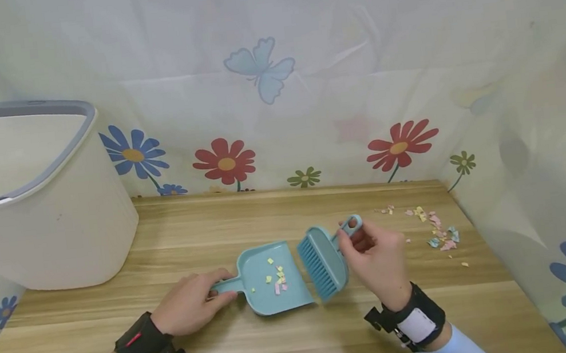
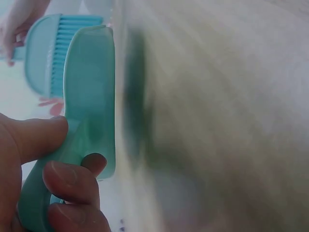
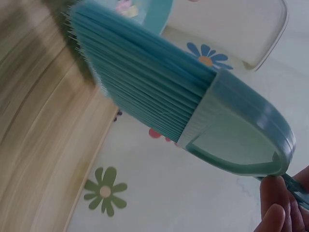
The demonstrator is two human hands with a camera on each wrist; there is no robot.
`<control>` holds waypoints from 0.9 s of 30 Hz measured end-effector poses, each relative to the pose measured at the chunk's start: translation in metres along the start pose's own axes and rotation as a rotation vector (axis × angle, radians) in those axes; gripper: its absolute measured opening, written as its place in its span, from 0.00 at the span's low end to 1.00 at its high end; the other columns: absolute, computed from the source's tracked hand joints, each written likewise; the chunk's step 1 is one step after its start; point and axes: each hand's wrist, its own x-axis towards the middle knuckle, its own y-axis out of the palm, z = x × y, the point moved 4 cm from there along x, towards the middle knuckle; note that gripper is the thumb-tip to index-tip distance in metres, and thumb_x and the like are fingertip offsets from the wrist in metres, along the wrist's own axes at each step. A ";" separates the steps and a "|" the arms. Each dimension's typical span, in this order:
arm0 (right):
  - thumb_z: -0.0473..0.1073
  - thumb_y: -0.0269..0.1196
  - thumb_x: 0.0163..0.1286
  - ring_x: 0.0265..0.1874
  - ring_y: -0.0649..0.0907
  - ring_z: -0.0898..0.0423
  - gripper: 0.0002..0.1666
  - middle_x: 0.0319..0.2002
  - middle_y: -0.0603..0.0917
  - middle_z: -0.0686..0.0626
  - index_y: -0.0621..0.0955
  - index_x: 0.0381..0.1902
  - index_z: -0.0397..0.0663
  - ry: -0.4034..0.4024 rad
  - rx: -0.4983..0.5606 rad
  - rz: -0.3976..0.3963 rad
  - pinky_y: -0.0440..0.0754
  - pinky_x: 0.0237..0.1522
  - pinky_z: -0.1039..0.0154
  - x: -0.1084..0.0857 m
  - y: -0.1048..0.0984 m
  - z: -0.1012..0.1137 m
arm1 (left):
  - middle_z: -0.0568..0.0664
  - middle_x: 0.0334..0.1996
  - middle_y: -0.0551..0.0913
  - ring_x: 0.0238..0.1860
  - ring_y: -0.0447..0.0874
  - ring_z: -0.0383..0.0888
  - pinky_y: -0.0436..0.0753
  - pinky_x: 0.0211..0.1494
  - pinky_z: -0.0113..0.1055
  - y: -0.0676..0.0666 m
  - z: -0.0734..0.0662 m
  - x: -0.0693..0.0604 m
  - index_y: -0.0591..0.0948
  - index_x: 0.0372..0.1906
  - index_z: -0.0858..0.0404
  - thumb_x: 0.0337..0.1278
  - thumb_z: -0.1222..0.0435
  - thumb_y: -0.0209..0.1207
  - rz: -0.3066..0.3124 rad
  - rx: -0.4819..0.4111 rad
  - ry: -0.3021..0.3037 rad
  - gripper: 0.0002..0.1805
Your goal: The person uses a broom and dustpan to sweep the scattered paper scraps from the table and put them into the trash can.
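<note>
My left hand (image 1: 192,302) grips the short handle of a light-blue dustpan (image 1: 260,302), thumb on one side and fingers curled on the other, as the left wrist view shows. Yellow and pink paper scraps (image 1: 280,277) lie in the pan. Just right of the pan's front lip is a matching blue hand brush (image 1: 331,252), its bristles (image 3: 145,72) facing the pan. My right hand (image 1: 379,255) pinches the brush by its looped handle. In the right wrist view the fingertips (image 3: 274,193) sit at the handle's base.
A tall white bin (image 1: 70,222) with a grey rim stands at the left back. More paper scraps (image 1: 439,232) in pink, yellow and blue are scattered on the wooden table (image 1: 280,349) at the right. A flower-printed sheet (image 1: 307,110) hangs behind and beside the table.
</note>
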 end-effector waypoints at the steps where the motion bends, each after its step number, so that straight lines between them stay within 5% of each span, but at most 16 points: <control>1: 0.27 0.74 0.57 0.16 0.79 0.67 0.10 0.20 0.86 0.50 0.89 0.37 0.38 0.000 -0.006 -0.008 0.76 0.18 0.76 -0.001 -0.004 -0.003 | 0.36 0.29 0.78 0.26 0.71 0.33 0.68 0.29 0.28 -0.004 -0.001 -0.001 0.84 0.57 0.51 0.70 0.46 0.62 -0.008 -0.008 0.003 0.19; 9: 0.25 0.74 0.55 0.16 0.77 0.71 0.10 0.19 0.86 0.49 0.88 0.36 0.36 0.031 -0.078 -0.046 0.74 0.18 0.78 -0.008 -0.033 -0.026 | 0.40 0.40 0.86 0.34 0.77 0.35 0.77 0.36 0.29 -0.057 -0.012 -0.019 0.83 0.60 0.59 0.73 0.51 0.62 -0.104 0.001 0.063 0.21; 14: 0.25 0.73 0.55 0.16 0.76 0.73 0.09 0.19 0.86 0.47 0.89 0.36 0.35 0.058 -0.120 -0.055 0.73 0.18 0.79 -0.017 -0.047 -0.039 | 0.39 0.34 0.84 0.29 0.74 0.33 0.75 0.32 0.29 -0.100 -0.023 -0.039 0.83 0.59 0.59 0.74 0.53 0.61 -0.216 0.088 0.116 0.19; 23: 0.25 0.72 0.56 0.16 0.76 0.75 0.10 0.20 0.87 0.46 0.89 0.38 0.34 0.081 -0.204 -0.070 0.71 0.18 0.80 -0.031 -0.064 -0.058 | 0.39 0.25 0.79 0.17 0.62 0.28 0.63 0.21 0.26 -0.176 -0.038 -0.079 0.85 0.54 0.57 0.69 0.60 0.66 -0.504 0.301 0.188 0.13; 27: 0.27 0.72 0.57 0.16 0.75 0.75 0.10 0.19 0.86 0.48 0.89 0.38 0.34 0.071 -0.249 -0.067 0.71 0.18 0.81 -0.032 -0.065 -0.060 | 0.43 0.22 0.79 0.16 0.63 0.29 0.62 0.20 0.25 -0.204 -0.041 -0.092 0.86 0.52 0.60 0.65 0.61 0.69 -0.621 0.313 0.141 0.14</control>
